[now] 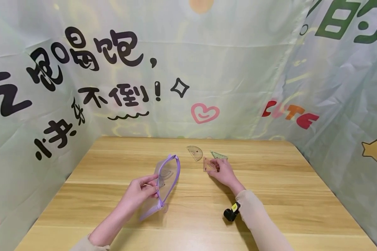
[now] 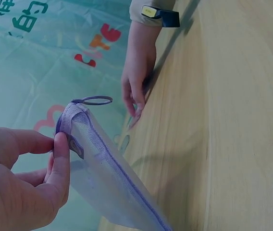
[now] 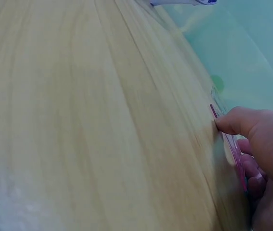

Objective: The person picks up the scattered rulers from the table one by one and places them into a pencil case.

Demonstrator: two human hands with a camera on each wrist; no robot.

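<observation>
My left hand [image 1: 141, 191] pinches the edge of a see-through zip pouch [image 2: 112, 178] with purple trim, held tilted over the table with its mouth parted. A curved scale shape shows through the pouch's side in the head view. Farther back, my right hand [image 1: 223, 171] pinches a pink see-through set square [image 1: 207, 165] between thumb and fingers, low over the tabletop; the fingers hide part of it. Just behind that hand lies a green set square [image 1: 218, 155], partly covered. A clear protractor [image 1: 195, 152] rests on the wood to the left of it.
The wooden table [image 1: 113, 160] runs back to a hanging cloth [image 1: 238, 76] printed with characters and shapes, which also closes off both sides. A black device [image 1: 230, 213] with a yellow label is on the right wrist.
</observation>
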